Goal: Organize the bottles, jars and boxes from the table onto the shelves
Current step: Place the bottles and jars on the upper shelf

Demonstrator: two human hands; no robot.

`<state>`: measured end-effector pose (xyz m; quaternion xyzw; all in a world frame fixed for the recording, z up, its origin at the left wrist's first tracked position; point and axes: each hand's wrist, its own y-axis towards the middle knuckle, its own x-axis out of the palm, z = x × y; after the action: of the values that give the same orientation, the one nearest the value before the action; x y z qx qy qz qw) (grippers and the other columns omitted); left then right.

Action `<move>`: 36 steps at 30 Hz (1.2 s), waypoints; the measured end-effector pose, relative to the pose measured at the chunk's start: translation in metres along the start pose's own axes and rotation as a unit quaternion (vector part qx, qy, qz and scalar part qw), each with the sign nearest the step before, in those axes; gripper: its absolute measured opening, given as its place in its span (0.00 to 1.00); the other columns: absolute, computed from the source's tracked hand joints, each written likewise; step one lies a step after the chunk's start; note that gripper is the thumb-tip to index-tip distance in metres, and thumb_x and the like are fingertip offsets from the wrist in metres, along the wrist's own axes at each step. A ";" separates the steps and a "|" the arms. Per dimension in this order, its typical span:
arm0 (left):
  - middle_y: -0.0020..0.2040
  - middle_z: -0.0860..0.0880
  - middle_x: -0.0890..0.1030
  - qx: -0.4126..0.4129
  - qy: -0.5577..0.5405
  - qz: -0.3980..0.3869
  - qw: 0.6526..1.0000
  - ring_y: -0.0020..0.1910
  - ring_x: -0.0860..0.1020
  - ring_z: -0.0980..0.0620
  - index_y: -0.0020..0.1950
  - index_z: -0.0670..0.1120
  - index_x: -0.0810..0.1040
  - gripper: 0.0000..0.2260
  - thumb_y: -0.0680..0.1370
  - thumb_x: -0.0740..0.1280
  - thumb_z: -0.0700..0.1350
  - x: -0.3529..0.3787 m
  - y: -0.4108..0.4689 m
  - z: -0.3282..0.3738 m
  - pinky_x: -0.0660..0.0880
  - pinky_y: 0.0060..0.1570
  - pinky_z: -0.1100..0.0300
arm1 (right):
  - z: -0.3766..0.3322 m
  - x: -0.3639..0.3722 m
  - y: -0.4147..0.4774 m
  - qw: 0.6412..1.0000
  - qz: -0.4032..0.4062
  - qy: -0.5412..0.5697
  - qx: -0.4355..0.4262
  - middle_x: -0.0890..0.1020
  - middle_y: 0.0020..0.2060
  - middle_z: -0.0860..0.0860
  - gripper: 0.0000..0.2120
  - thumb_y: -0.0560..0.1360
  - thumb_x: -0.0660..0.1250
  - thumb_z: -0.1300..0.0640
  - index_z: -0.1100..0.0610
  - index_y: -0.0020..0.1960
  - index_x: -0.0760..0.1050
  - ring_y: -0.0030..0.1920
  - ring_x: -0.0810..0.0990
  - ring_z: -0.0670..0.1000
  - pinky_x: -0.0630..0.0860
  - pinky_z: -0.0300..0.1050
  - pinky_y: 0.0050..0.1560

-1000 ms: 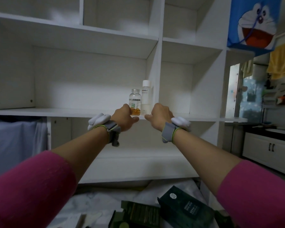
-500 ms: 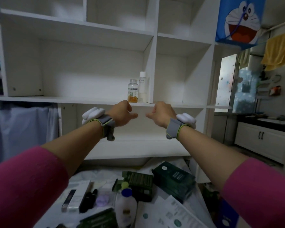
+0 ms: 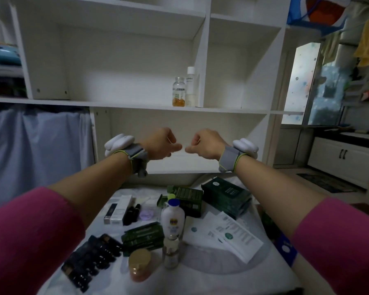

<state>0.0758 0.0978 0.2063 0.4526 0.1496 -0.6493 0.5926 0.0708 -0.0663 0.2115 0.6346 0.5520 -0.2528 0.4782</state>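
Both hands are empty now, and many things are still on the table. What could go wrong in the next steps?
1. The small glass bottle sits close beside the lotion bottle and the jar. The left hand or right hand, reaching for one, could knock over another.
2. The pill bottle and the white bottle seem near the front edge of the shelf. A green box pushed in beside them might nudge them off.
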 end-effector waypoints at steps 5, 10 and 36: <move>0.47 0.45 0.82 -0.007 0.012 -0.050 0.999 0.45 0.82 0.50 0.54 0.43 0.75 0.11 0.77 0.68 0.49 0.014 -0.017 -0.011 0.81 0.44 0.55 | 0.006 0.021 -0.016 0.996 -0.084 -0.024 -0.004 0.82 0.54 0.59 0.19 0.73 0.72 0.51 0.64 0.56 0.78 0.54 0.80 0.58 0.76 0.45 0.50; 0.45 0.46 0.83 -0.017 0.048 -0.069 0.996 0.39 0.81 0.51 0.54 0.43 0.77 0.13 0.74 0.70 0.49 0.027 -0.030 -0.028 0.77 0.39 0.60 | 0.016 0.047 -0.029 0.990 -0.141 -0.031 -0.005 0.80 0.57 0.55 0.17 0.72 0.74 0.55 0.59 0.58 0.77 0.55 0.78 0.55 0.73 0.41 0.49; 0.52 0.45 0.83 -0.099 0.035 -0.149 0.983 0.48 0.83 0.48 0.57 0.43 0.78 0.14 0.72 0.72 0.42 0.106 -0.054 -0.103 0.80 0.52 0.55 | 0.060 0.165 -0.043 0.978 -0.204 0.043 0.008 0.83 0.53 0.55 0.20 0.67 0.76 0.55 0.59 0.57 0.79 0.50 0.80 0.52 0.74 0.43 0.47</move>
<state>0.0815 0.1198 0.0505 0.3865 0.2993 -0.6961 0.5258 0.0861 -0.0468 0.0325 0.5226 0.6881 -0.3222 0.3868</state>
